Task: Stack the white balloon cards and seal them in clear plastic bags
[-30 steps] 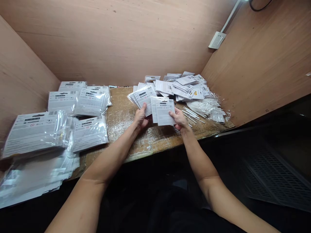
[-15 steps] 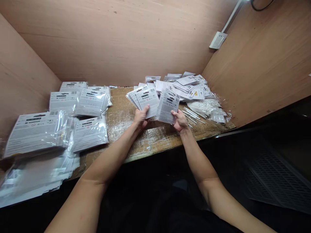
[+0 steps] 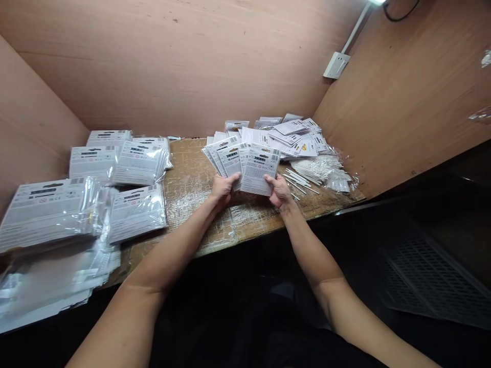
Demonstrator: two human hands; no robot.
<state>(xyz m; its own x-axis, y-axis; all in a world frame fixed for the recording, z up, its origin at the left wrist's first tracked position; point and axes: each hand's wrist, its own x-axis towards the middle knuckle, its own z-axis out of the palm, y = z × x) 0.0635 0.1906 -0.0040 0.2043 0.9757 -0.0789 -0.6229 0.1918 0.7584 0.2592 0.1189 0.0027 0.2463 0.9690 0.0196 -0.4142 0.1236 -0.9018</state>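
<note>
Frame centre: packet (image 3: 260,171) in right hand (image 3: 281,191), beside fan (image 3: 229,162) in left hand (image 3: 222,188) half-second ago, now overlaps it. Fingers clamped on both. Apparently gathering together.

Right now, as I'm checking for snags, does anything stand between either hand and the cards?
Nothing visible does: the left hand grips the fanned cards, and the right hand grips the front card.
</note>
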